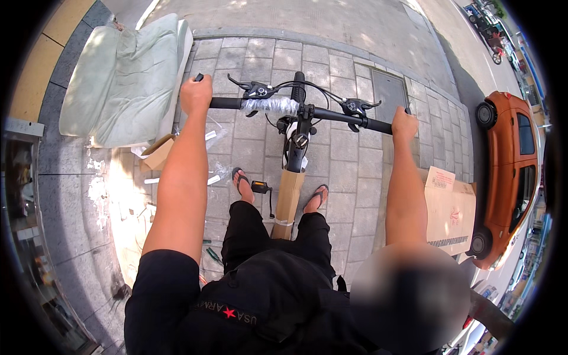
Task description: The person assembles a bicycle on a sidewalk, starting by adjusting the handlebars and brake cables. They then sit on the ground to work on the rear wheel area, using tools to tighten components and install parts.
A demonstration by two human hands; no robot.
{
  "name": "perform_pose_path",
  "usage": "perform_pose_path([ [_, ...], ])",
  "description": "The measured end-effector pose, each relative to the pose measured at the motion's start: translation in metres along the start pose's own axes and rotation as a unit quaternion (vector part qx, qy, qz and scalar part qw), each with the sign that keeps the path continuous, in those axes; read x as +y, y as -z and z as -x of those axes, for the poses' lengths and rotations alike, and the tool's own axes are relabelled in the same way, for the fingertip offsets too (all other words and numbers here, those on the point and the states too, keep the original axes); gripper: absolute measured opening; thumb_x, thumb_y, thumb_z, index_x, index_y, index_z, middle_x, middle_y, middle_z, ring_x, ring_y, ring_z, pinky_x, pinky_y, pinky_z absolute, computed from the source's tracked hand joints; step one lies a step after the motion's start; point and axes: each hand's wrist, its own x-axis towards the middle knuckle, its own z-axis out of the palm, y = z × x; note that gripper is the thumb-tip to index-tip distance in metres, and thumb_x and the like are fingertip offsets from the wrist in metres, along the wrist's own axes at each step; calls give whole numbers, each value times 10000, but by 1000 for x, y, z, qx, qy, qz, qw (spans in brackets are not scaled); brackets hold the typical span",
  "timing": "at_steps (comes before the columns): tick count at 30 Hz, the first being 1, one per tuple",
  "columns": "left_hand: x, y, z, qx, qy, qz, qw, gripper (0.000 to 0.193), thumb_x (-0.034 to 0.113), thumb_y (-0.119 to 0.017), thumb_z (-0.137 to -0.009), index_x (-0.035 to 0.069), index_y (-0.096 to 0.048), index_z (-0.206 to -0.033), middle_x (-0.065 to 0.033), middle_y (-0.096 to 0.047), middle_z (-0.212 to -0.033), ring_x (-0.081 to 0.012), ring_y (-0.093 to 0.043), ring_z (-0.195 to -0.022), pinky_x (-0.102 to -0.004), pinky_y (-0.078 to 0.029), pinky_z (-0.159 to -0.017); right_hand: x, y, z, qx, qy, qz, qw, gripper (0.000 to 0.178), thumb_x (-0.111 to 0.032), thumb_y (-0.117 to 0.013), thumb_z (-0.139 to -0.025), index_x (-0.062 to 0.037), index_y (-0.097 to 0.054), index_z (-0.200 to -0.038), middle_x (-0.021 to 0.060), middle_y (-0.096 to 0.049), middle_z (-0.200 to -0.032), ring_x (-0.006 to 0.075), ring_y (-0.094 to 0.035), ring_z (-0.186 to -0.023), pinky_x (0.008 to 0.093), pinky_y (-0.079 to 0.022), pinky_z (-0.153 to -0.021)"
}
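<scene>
The left hand (pixel 196 96) and the right hand (pixel 405 126) each close around one end of the bicycle handlebar (pixel 328 114). Clear plastic wrap (pixel 269 106) covers the handlebar section left of the stem (pixel 305 112). A cardboard sleeve (pixel 290 195) encloses the frame tube (pixel 296 158) between the legs (pixel 245 228). A cardboard box (pixel 452 210) sits at right, near an orange car (pixel 510 177); a pale mattress (pixel 127 83) lies at left

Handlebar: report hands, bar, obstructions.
Left hand and right hand closed on opposite ends. Handlebar partly covered by plastic wrap, left of centre. Cardboard sleeve around bike frame. Nothing blocking either hand.
</scene>
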Motion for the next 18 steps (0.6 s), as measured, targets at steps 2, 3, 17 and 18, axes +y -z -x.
perform_pose_path([
  [2,-2,-1,-2,7,11,-12,1000,434,436,-612,-791,48,-761,-917,-217,-751,-983,-433,-704,-942,-500,-545,-847,8,0,0,-1,22,-11,1000,494,-379,-568,-836,71,-748,-934,356,-699,-1000,512,-685,-1001,535,-530,-918],
  [3,-5,-2,-5,8,12,-15,1000,436,435,-614,-791,44,-762,-916,-218,-752,-985,-433,-705,-942,-500,-546,-847,9,-3,0,-5,19,-24,1000,504,-382,-573,-836,85,-740,-924,369,-691,-968,519,-682,-993,534,-530,-905],
  [17,-2,-3,-8,19,-25,7,999,382,423,-637,-821,80,-775,-916,-219,-749,-966,-430,-712,-944,-497,-561,-821,21,-9,5,26,14,-23,999,495,-411,-559,-851,41,-748,-917,307,-721,-969,495,-686,-963,533,-524,-876],
  [18,-4,-5,-7,13,-23,9,1000,383,424,-638,-820,78,-774,-915,-219,-749,-966,-430,-712,-944,-496,-561,-821,22,-10,5,33,23,-13,999,498,-415,-556,-854,39,-749,-921,306,-722,-973,495,-686,-966,533,-524,-877],
])
